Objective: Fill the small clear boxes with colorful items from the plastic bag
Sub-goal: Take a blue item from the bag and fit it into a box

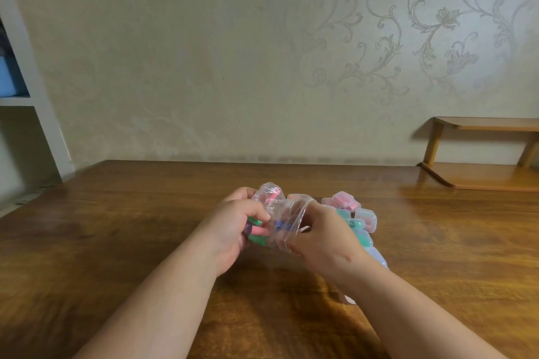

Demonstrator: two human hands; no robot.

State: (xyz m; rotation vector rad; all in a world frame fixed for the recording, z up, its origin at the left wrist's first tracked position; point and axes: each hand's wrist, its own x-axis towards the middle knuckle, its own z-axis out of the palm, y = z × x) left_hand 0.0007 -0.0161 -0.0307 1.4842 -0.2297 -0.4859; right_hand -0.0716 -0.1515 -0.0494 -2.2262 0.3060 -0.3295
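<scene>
A pale wall (204, 52) with a faint scrolling flower pattern fills the upper half of the view. Below it, a broad, glossy brown wooden table (116, 242) stretches from edge to edge. At far left stands part of a white shelving unit (35, 114) with something blue on one shelf. At the far right of the table sits a low, light wooden stand (481, 154) with two tiers. My two bare forearms reach in from the bottom edge and meet near the middle of the table. My left hand (233, 230) has its fingers curled around the closed end of a crumpled clear plastic bag (287, 221), gripping it together with the pieces bunched inside. My right hand (326, 239) is seen from the back, fingers bent inward and holding the bag's other, looser end, so the plastic is stretched between both hands just above the tabletop. Just beyond and to the right of my right hand, partly hidden by it, a cluster of small clear boxes (358, 216) rests on the table, touching one another; several show pink or green contents, though blur hides the detail. Inside the bag by my left palm lie the colorful items (256, 232), small rounded pieces in green, pink and purple.
</scene>
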